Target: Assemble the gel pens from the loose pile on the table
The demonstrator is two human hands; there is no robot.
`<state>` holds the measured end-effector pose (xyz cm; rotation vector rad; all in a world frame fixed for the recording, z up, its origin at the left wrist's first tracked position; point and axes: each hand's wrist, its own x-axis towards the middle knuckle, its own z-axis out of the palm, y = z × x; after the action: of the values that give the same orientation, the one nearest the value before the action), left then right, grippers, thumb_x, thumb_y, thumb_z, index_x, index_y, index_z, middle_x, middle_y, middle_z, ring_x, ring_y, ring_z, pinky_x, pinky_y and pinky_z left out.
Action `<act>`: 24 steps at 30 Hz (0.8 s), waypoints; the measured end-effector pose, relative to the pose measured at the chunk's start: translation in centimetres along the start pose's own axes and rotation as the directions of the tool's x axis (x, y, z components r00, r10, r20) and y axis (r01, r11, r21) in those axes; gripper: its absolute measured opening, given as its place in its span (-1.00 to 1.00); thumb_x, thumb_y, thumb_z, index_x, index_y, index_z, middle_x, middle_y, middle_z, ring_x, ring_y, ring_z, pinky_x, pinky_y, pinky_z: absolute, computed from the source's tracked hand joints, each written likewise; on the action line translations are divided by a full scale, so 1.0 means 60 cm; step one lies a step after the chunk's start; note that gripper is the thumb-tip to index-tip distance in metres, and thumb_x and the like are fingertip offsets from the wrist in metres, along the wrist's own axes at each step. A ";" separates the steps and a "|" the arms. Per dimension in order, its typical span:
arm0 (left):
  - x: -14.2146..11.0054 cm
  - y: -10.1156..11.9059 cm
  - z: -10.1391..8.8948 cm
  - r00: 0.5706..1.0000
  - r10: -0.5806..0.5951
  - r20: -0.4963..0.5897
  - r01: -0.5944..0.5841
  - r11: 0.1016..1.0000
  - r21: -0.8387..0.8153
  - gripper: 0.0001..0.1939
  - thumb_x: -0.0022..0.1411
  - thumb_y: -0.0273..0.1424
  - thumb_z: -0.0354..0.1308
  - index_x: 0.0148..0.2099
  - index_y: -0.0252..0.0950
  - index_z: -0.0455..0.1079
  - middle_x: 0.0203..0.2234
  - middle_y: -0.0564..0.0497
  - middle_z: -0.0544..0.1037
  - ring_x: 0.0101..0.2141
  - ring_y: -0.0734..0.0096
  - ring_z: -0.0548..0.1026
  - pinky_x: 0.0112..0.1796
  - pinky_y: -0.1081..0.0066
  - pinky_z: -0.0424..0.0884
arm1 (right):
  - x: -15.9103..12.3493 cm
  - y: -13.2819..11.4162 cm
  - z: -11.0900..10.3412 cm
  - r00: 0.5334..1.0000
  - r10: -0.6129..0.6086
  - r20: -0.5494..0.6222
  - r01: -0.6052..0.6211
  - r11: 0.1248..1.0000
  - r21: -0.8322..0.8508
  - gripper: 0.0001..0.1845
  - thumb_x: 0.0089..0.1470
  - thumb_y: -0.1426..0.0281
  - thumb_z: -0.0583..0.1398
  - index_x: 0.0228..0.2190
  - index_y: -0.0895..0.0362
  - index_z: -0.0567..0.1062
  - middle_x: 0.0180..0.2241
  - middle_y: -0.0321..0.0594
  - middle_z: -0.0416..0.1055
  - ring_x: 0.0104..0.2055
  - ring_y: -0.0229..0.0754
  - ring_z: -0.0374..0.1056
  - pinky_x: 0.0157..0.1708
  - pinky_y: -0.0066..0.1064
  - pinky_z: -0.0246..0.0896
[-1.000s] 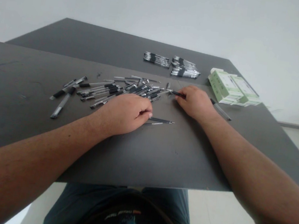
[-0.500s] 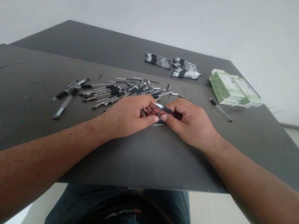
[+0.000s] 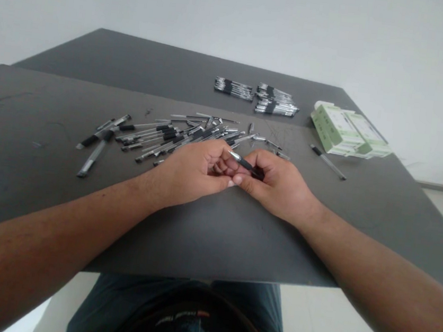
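Your right hand (image 3: 278, 186) now meets your left hand (image 3: 193, 171) above the surface (image 3: 217, 240), bringing the pen (image 3: 243, 162) between them; the right pinches it, while the left's hold is hidden.

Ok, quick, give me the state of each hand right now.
Left hand: partly curled; whether it holds anything cannot be told.
Right hand: closed, holding a black-gripped pen.

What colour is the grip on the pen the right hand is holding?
The grip is black; it shows best in the head view.
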<state>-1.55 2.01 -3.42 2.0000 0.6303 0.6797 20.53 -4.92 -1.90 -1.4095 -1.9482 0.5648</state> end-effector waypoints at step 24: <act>0.011 0.003 -0.014 0.964 -0.071 -0.255 0.019 0.979 -0.201 -0.87 0.19 -0.42 0.38 -0.22 -0.24 0.49 -0.49 0.14 0.62 -0.47 0.42 0.67 -0.39 0.45 0.56 | 0.000 0.014 -0.034 0.982 -0.188 0.001 0.183 0.954 -0.238 -0.82 0.40 0.29 0.20 -0.25 0.07 0.55 -0.32 -0.22 0.56 -0.29 -0.09 0.44 -0.24 -0.27 0.20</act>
<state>-1.63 2.84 -2.74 1.7223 0.7313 0.9506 22.56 -4.73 -1.08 -1.3454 -2.1579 0.2337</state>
